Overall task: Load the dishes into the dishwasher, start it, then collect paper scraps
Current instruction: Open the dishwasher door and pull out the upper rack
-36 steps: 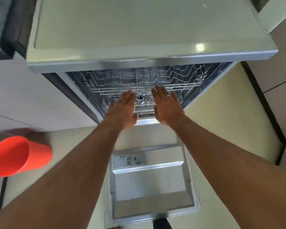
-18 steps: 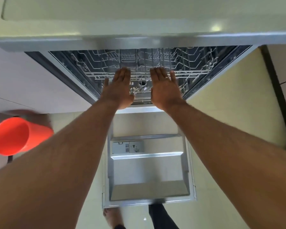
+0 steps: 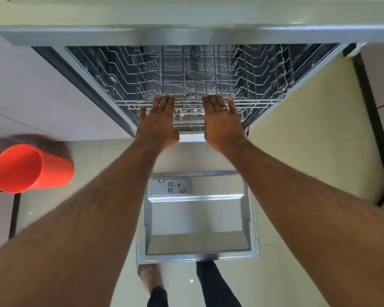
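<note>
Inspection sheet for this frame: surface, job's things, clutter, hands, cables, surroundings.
Surface: pale floor tiles; grey counter edge overhangs the dishwasher.
Job's things: dishwasher door folded down flat; wire rack inside the tub, no dishes seen in it; orange cup lying on its side on the left, on what I cannot tell.
Clutter: one small white scrap on the floor below the door.
Hands: left hand and right hand, fingers straight, fingertips at the rack's front rail; contact cannot be confirmed.
Cables: nothing seen.
Surroundings: cabinet fronts on the left, dark skirting on the right, a bare foot.
</note>
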{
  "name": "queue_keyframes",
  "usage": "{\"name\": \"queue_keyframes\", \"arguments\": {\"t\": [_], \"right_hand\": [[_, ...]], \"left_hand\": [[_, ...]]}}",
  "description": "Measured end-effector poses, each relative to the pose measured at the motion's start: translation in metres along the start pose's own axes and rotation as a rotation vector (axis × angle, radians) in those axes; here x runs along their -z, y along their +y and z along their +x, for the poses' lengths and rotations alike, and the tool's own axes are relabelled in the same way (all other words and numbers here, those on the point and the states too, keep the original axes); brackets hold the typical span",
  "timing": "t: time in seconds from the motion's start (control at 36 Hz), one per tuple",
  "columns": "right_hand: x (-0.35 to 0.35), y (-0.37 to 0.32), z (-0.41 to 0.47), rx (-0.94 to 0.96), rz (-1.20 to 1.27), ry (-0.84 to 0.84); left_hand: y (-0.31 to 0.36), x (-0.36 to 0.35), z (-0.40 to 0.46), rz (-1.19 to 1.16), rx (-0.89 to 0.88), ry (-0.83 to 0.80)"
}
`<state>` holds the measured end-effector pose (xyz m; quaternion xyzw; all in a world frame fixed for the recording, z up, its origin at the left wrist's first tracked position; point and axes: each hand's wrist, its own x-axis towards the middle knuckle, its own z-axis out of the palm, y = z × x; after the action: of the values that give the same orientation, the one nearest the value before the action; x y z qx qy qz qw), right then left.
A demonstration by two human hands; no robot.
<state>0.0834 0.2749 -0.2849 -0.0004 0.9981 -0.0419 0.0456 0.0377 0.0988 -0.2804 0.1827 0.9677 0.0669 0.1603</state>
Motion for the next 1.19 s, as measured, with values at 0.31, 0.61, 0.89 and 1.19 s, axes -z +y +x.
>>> {"name": "queue_keyframes", "arguments": {"t": [0.31,0.61,0.89,1.19], "right_hand": [[-0.009,-0.005,-0.044,0.03,0.009,0.012],[-0.017,-0.023,-0.093,-0.01,-0.016,-0.011],[-0.017,-0.032,-0.126,-0.029,-0.023,0.044],[-0.011,-0.021,-0.142,-0.078,-0.002,0.141]], "left_hand": [[0.007,-0.007,-0.043,0.042,0.004,-0.056],[-0.001,-0.015,-0.077,0.077,-0.109,-0.076],[0.009,-0.022,-0.112,0.106,-0.103,0.031],[0.028,-0.026,-0.138,0.239,-0.102,0.115]]}}
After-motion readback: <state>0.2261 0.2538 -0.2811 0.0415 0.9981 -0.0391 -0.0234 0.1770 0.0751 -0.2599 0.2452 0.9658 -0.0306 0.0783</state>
